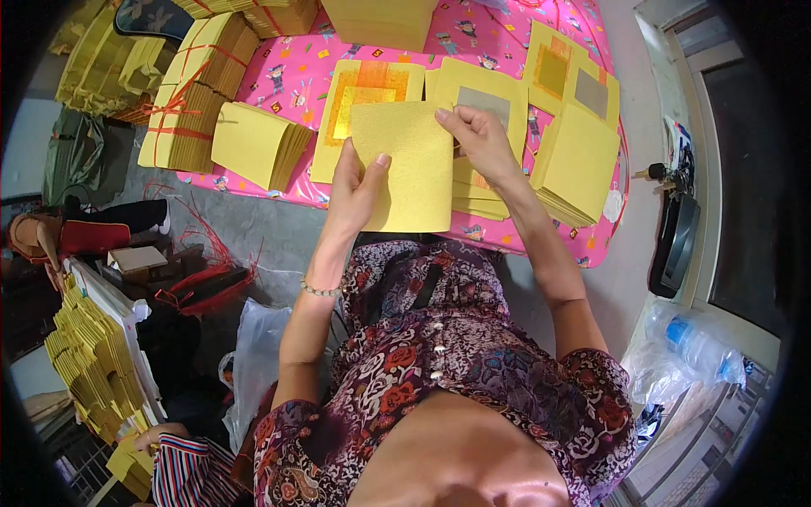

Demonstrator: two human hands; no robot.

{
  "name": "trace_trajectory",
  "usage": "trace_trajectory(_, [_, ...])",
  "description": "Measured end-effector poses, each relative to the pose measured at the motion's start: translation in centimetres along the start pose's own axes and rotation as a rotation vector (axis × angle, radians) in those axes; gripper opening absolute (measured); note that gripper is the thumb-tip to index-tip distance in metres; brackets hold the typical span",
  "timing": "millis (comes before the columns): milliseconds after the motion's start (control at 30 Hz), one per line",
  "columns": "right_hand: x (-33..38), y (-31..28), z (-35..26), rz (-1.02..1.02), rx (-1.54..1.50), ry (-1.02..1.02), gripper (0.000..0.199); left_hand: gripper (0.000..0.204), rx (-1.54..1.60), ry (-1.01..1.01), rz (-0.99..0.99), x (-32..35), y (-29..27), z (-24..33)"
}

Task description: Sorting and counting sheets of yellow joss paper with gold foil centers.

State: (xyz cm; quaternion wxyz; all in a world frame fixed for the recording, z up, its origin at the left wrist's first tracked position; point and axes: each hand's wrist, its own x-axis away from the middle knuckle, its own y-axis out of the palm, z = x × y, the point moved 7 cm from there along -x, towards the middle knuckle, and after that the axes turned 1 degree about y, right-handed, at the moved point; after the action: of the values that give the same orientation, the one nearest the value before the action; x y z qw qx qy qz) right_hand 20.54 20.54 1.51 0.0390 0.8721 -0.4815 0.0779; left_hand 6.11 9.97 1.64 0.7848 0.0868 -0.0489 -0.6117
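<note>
A yellow sheet of paper, rough in texture, is held up in front of me above the near edge of the table. My left hand grips its left side, thumb lying on the face. At the upper right corner my right hand pinches it between thumb and fingers. Behind the sheet lies yellow paper with an orange and gold square, partly covered. Beside it is paper with a silver-grey square. To the right of my right hand sits a stack of yellow paper.
The table has a pink patterned cover. Bundles tied with red string and a loose yellow stack stand at left. A co-worker's striped sleeve and hand are by piled yellow paper. Red strings lie on the floor.
</note>
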Motion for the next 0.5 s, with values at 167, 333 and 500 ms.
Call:
trace_trajectory(167, [-0.1,0.2,-0.3,-0.024,-0.014,0.049,0.032,0.043,0.016,-0.023,-0.023,0.3,-0.3,0.4])
trace_trajectory(333, [0.2,0.7,-0.3,-0.047,-0.006,0.084,0.030,0.044,0.021,-0.054,-0.026,0.3,-0.9,0.4])
trace_trajectory(500, [2.2,2.7,0.8,-0.234,0.140,0.111,0.028,0.042,0.089,-0.066,0.054,0.3,-2.0,1.2])
